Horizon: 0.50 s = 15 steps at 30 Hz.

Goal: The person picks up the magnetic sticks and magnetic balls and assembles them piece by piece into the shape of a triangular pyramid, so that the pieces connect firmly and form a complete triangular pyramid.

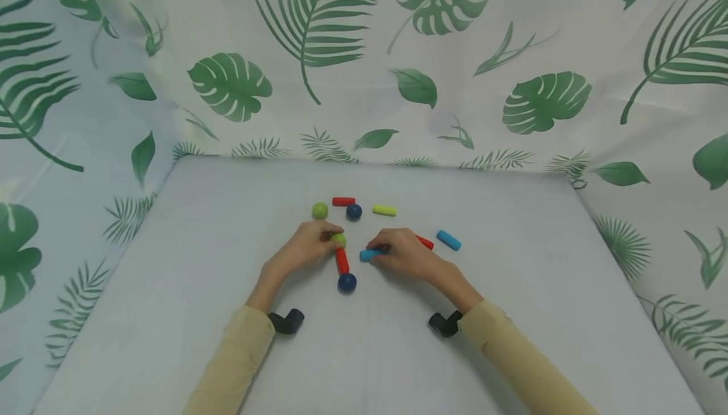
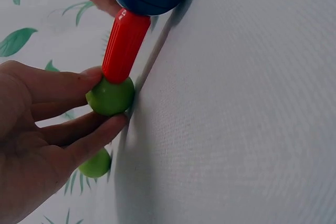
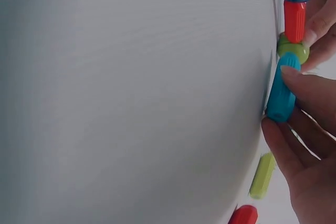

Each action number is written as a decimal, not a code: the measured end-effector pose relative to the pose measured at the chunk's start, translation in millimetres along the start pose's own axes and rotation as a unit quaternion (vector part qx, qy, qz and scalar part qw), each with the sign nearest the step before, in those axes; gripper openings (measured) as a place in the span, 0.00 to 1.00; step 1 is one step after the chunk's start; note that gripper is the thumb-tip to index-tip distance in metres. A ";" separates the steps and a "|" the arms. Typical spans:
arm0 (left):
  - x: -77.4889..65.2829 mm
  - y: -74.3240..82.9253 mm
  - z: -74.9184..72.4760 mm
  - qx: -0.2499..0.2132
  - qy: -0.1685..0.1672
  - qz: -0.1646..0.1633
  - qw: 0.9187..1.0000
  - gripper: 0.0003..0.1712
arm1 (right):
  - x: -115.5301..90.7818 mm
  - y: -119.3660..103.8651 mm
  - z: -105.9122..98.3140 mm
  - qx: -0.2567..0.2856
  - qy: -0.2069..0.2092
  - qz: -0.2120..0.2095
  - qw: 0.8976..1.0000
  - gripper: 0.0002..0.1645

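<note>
My left hand [image 1: 309, 244] pinches a green ball [image 2: 111, 97] between thumb and fingers. A ridged red rod [image 2: 125, 46] runs from this ball to a dark blue ball [image 1: 347, 283], the three in one line on the table. To the right, my right hand [image 1: 405, 252] grips a light blue rod [image 3: 282, 88] with thumb and fingertips. In the head view the rod's free end points left at the green ball, with a gap between them. Part of the light blue rod is hidden behind the fingers.
Beyond the hands lie another green ball [image 1: 320, 211], a red rod [image 1: 344, 201], a second dark blue ball [image 1: 354, 212] and a yellow-green rod [image 1: 384, 210]. Right of the right hand are another red rod [image 1: 424, 242] and a light blue rod [image 1: 448, 240]. Leaf-patterned cloth [image 1: 352, 118] surrounds the white table [image 1: 512, 263].
</note>
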State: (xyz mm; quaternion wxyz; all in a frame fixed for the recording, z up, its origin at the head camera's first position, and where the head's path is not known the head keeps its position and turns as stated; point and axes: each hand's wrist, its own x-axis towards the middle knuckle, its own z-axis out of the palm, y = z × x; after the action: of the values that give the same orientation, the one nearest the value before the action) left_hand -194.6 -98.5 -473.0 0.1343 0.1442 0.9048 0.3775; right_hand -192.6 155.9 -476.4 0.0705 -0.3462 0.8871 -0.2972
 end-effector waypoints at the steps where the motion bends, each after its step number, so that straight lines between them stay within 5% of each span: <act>1: 0.1 0.2 -1.1 -0.002 0.001 0.003 1.000 0.22 | 3.4 0.1 0.1 -0.001 0.005 -0.001 1.000 0.13; 15: 0.8 -1.7 -0.7 0.009 0.000 0.020 1.000 0.20 | 25.9 -4.5 3.3 0.002 0.016 0.012 1.000 0.15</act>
State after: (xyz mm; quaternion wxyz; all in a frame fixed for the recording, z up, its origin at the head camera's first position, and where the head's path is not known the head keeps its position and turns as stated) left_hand -195.9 -99.9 -473.8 0.1257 0.1633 0.9051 0.3720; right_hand -208.3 134.7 -474.5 0.0606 -0.3309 0.8916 -0.3031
